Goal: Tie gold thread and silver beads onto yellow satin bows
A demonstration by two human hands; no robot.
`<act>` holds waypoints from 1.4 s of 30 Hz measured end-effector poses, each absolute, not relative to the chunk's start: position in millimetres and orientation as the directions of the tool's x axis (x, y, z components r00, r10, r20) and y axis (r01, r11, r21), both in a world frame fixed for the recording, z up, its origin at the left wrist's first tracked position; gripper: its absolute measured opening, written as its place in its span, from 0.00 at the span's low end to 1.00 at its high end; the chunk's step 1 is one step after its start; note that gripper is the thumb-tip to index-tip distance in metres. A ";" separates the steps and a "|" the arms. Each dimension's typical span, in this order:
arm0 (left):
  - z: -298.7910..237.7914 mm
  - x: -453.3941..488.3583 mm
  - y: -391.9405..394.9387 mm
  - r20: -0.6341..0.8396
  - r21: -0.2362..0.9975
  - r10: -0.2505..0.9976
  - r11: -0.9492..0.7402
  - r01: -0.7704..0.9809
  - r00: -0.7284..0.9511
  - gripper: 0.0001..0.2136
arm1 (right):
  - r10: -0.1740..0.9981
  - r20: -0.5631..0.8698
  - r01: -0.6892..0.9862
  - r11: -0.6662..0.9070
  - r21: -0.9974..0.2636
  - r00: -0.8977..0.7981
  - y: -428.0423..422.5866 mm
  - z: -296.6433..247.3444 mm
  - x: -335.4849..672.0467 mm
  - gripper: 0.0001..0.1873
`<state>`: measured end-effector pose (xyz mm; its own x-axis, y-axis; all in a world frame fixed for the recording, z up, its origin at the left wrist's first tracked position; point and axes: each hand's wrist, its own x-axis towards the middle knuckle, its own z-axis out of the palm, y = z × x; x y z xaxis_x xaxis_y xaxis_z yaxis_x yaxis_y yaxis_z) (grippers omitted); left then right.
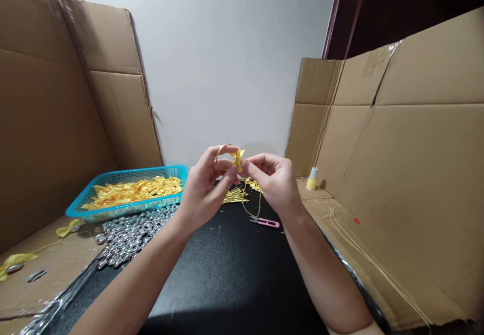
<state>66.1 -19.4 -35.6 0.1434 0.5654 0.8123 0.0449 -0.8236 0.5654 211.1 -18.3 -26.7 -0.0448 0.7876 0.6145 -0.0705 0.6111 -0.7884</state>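
Note:
A small yellow ribbon bow point(238, 159) is held up between both hands, above the black tabletop. My left hand point(206, 181) pinches it between thumb and fingers, with a loop of yellow cord point(219, 153) round its index finger. From the right, my right hand point(274, 178) has its thumb and index finger closed at the bow's edge; just what they grip is too small to make out. Below the hands lie a bundle of yellow cords point(235, 195) and pink thread snips point(264, 222). Yellow cord also trails down beneath the right hand.
On the left, a blue basket point(126, 209) holds many yellow ribbon pieces, beside a spread of shiny silver beads point(132, 236). A spool of yellow thread point(311, 179) stands at the right on cardboard. Tall cardboard panels point(408, 173) wall both sides of the black table point(227, 279).

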 end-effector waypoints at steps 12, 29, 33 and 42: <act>-35.2 65.3 -19.7 0.801 0.591 0.585 -0.807 -0.009 0.130 0.11 | 0.764 0.639 -0.069 0.636 -0.769 -0.089 -18.5 -25.8 214.0 0.09; -36.4 64.5 -17.7 0.819 0.560 0.554 -0.828 -0.002 0.147 0.11 | 0.764 0.642 -0.101 0.635 -0.766 -0.070 -19.7 -25.1 214.1 0.06; -36.8 64.0 -16.9 0.821 0.556 0.548 -0.831 -0.006 0.160 0.11 | 0.763 0.642 -0.118 0.633 -0.765 -0.071 -17.9 -27.0 214.1 0.05; -36.1 64.8 -16.3 0.814 0.573 0.557 -0.816 -0.072 0.166 0.10 | 0.772 0.628 -0.246 0.593 -0.767 -0.100 -11.8 -28.4 210.7 0.07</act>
<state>64.8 -16.3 -36.1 0.1664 0.5569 0.8137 -0.0722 -0.8162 0.5733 210.7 -11.8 -28.4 -0.0997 0.7715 0.6283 -0.2456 0.5929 -0.7669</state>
